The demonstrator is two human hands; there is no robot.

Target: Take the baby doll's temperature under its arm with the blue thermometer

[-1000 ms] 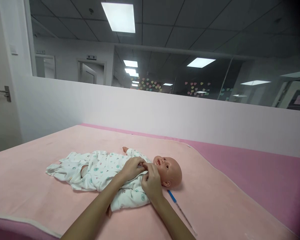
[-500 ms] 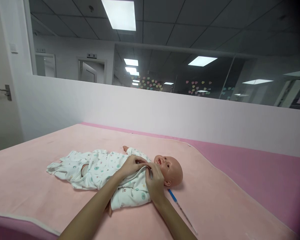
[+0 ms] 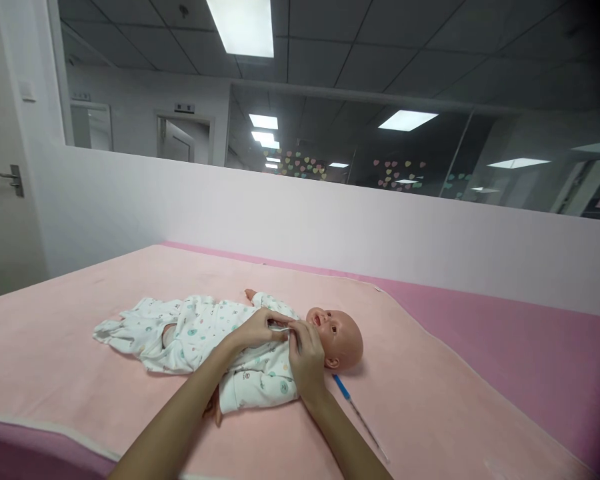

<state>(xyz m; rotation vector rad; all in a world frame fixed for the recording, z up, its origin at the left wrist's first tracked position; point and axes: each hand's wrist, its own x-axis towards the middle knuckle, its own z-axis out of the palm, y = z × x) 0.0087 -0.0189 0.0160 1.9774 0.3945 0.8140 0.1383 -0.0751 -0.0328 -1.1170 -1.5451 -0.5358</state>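
A baby doll lies on its back, head to the right, dressed in a white patterned romper. Both my hands meet at the romper's neckline, just below the doll's chin. My left hand pinches the cloth edge between thumb and fingers. From the right, my right hand closes on the same edge, its fingertips close to the left ones. The exact fastening between the fingertips is hidden. One doll hand shows at the near sleeve, and the far one sticks out behind.
A thin stick with a blue handle, perhaps a thermometer, lies beside the doll's head. Under everything is a pink padded mat. A white wall with a window above it rises behind, and a door stands at the left.
My left hand has shifted slightly left and its fingers have closed in on the neckline. The cloth edge that was lifted in a fold now lies lower. My right hand stays nearly in place.
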